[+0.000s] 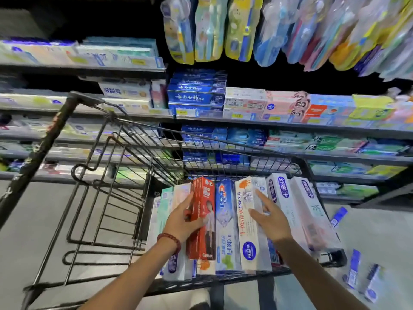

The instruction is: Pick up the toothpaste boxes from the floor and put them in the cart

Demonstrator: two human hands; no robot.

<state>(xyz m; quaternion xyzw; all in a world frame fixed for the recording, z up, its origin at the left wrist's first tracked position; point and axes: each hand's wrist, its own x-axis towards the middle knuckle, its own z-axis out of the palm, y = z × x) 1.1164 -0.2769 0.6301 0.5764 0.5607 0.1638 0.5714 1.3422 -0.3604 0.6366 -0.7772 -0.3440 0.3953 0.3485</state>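
A black wire cart (125, 139) stands in front of me with several toothpaste boxes lying side by side in its basket. My left hand (182, 220) grips a red toothpaste box (202, 220) that rests on top of the others. My right hand (269, 217) lies with straight fingers on a white box with orange print (247, 229). Between them sits a blue and white Crest box (225, 224). White boxes with blue labels (288, 198) fill the right side. On the floor at the right lie blue and white toothpaste boxes (338, 217) (353, 269) (372, 283).
Store shelves (245, 121) packed with toothpaste boxes run behind the cart. Toothbrush packs (210, 27) hang above them. The cart's handle (42, 153) slants up at the left. Grey floor (29, 220) lies on the left of the cart.
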